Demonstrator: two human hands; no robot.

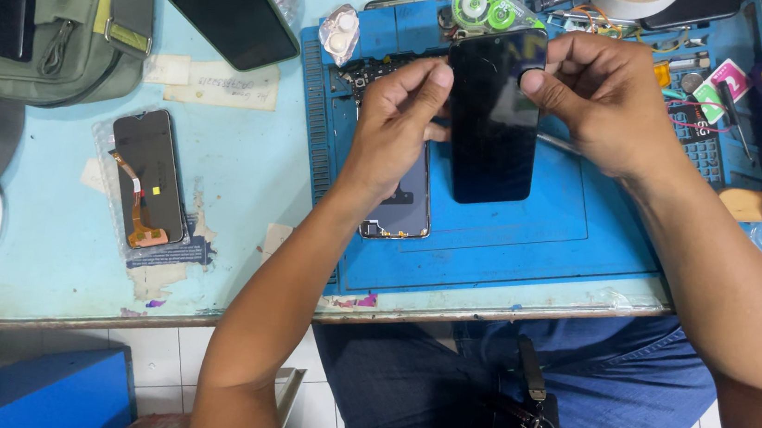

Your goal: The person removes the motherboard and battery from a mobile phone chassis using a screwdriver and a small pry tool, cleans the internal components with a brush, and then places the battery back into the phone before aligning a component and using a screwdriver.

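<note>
Black phone screen (493, 113), frame centre-top, is pinched at its upper edges by left hand (394, 127) and right hand (606, 101) above blue mat (508, 245).

Seen from above: left hand (396, 122) and right hand (602, 96) gripping a flat black glass phone screen panel (493, 113) by its upper edges, fingers (431, 84) pinching each side, raised over a blue rubber work mat (509, 240) on a pale blue counter (243, 191). Beneath the left hand, an opened phone body (405, 209). At far left, a spare black display with orange ribbon cable (148, 178).
</note>
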